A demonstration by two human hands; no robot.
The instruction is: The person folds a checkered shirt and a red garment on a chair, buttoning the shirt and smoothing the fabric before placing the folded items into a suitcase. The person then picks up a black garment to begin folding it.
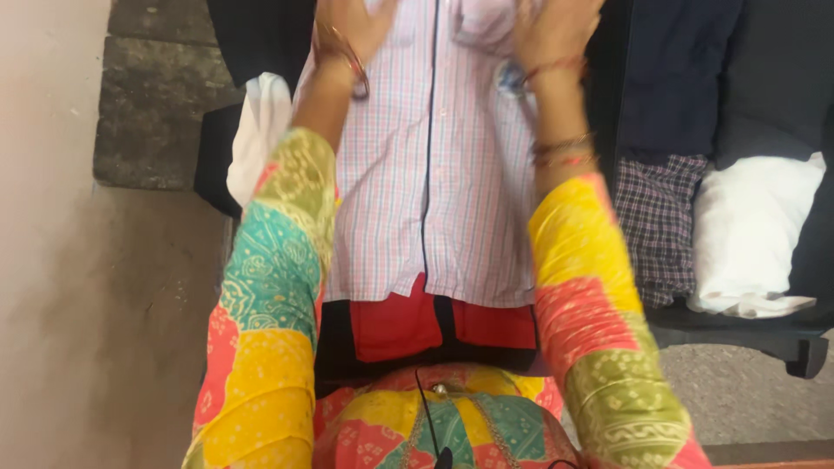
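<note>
Both hands, left hand (pixel 352 26) and right hand (pixel 552 30), lie spread flat on the shirt (pixel 434 174) at twelve o'clock, grasping nothing; a hasty pull could rumple it over the red cloth (pixel 395 326).

Two hands are seen raised over the laid-out clothing, a left hand (pixel 352 26) and a right hand (pixel 556 30); one checked shirt (pixel 434 174), pale pink with fine lines, is counted in the middle; one red cloth (pixel 395 326) is shown beneath its lower hem; one dark checked garment (pixel 665 217) is seen to the right; two white folded pieces are counted, one white cloth (pixel 256 130) at the left and one white bundle (pixel 751 234) at the right; two dark garments are noted, one navy garment (pixel 673 78) and one black garment (pixel 256 35); several bangles (pixel 347 56) are worn on each wrist, their exact number blurred.
</note>
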